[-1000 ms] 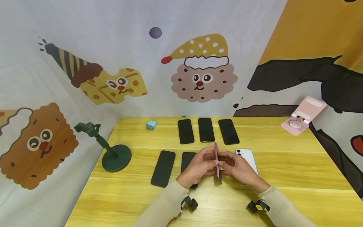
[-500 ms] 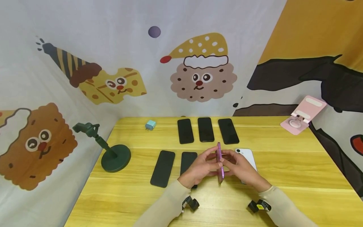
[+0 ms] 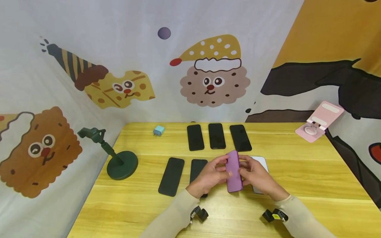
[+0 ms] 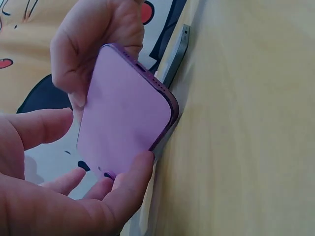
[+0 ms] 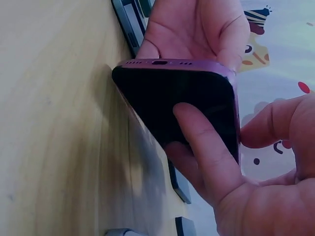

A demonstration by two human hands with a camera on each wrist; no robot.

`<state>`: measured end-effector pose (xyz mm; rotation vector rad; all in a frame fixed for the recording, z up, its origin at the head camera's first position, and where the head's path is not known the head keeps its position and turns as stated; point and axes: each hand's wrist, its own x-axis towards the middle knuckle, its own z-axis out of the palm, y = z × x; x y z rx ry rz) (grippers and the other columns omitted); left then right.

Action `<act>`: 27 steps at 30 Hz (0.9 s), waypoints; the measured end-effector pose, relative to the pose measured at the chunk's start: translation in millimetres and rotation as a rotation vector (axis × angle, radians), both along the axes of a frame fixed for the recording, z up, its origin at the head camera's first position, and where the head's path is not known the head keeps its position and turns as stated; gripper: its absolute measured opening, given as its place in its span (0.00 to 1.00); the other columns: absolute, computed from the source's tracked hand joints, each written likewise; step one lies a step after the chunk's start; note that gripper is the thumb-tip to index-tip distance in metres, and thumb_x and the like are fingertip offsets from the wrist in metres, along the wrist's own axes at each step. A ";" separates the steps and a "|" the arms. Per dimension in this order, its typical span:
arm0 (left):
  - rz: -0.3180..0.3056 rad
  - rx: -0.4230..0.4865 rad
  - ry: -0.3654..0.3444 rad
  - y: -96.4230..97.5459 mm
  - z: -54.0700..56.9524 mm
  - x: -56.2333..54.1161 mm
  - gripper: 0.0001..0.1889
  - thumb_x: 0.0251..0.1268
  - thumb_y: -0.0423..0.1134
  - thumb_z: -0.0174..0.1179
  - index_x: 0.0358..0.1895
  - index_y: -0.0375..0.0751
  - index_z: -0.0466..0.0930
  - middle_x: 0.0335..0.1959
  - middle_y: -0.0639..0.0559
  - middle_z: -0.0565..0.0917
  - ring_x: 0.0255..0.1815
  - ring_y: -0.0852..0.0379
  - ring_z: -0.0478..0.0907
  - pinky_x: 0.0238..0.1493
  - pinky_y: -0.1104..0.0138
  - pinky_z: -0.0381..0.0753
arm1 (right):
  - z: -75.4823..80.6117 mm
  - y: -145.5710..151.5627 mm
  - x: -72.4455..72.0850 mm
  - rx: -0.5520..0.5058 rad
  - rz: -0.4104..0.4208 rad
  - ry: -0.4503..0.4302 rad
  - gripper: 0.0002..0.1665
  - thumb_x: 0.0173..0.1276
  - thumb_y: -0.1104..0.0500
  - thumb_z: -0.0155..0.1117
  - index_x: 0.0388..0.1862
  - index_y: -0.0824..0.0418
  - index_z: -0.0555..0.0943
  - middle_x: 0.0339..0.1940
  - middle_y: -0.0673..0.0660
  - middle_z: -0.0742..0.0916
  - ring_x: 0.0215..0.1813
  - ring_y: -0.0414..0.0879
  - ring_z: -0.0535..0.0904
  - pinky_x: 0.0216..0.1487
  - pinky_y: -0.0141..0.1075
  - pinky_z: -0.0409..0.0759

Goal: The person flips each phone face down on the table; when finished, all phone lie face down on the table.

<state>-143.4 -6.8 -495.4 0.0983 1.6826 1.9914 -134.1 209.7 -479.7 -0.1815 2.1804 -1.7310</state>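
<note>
While both hands are clamped on the purple phone [image 3: 234, 169], above the table [image 3: 312, 178] in the head view, the left hand [image 3: 211, 173] sits at its nine o'clock and the right hand [image 3: 256, 175] at three; three black phones [image 3: 217, 136] lie towards eleven. From the left wrist, the purple back [image 4: 123, 108] shows, left hand at seven. From the right wrist, one fingertip [image 5: 186, 113] touches the screen [image 5: 162, 103] (black, unlit), left hand at twelve.

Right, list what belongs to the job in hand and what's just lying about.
Belongs to the job, it seems:
purple phone
left hand
right hand

Apparently just lying about:
three black phones in back
two dark phones in front
white phone
blue plug
green stand
pink stand
</note>
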 end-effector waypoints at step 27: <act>0.022 -0.027 -0.021 -10.1 -1.9 -5.2 0.35 0.73 0.32 0.65 0.81 0.41 0.65 0.59 0.41 0.81 0.49 0.48 0.89 0.49 0.52 0.91 | 0.0 7.9 -2.4 0.019 0.005 0.058 0.42 0.78 0.69 0.56 0.86 0.64 0.54 0.73 0.77 0.76 0.57 0.59 0.87 0.39 0.50 0.92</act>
